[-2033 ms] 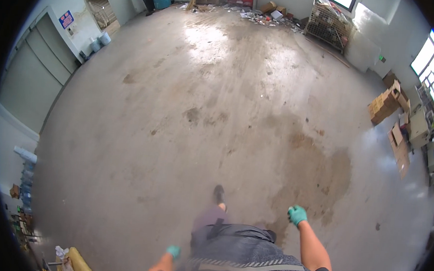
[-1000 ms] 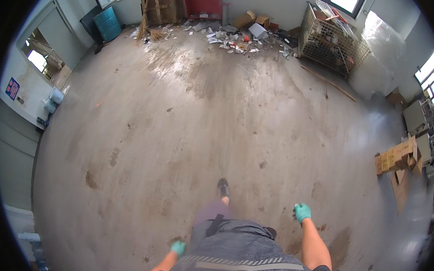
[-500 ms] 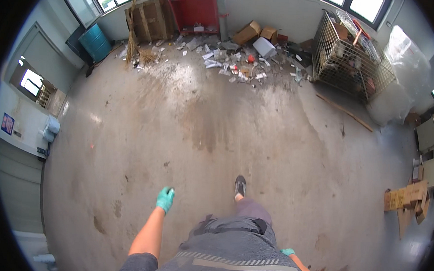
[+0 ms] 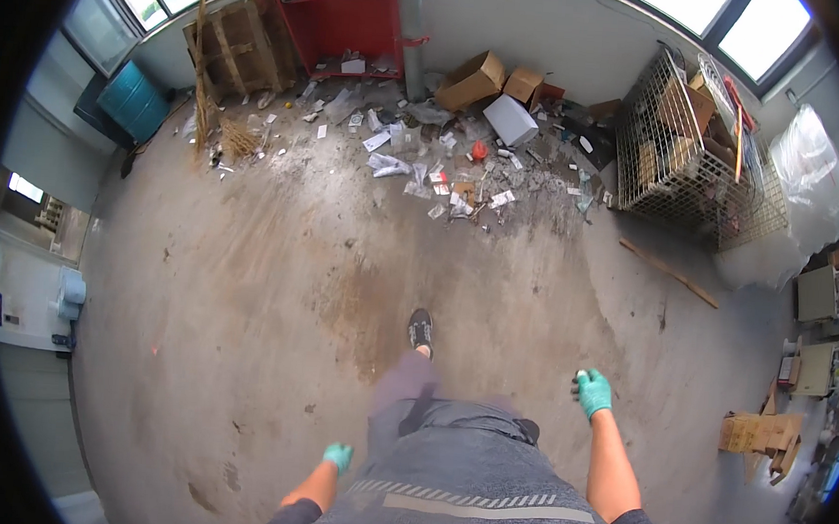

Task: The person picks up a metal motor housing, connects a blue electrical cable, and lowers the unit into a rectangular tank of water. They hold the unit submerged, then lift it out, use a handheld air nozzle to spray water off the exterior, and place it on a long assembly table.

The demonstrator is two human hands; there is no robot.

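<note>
Across the stained floor (image 4: 234, 318), a stick (image 4: 669, 272) was seen just in front of the cage (image 4: 657, 176), judged light, stiff and best gripped mid-length. The right hand (image 4: 592, 395) was loosely curled, the left hand (image 4: 337, 457) blurred; whether anything was held could not be told.

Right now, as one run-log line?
left hand: green-gloved, contents unclear | right hand: green-gloved, contents unclear | floor: scattered litter, wooden stick | ahead left: straw broom | ahead right: wire cage
</note>
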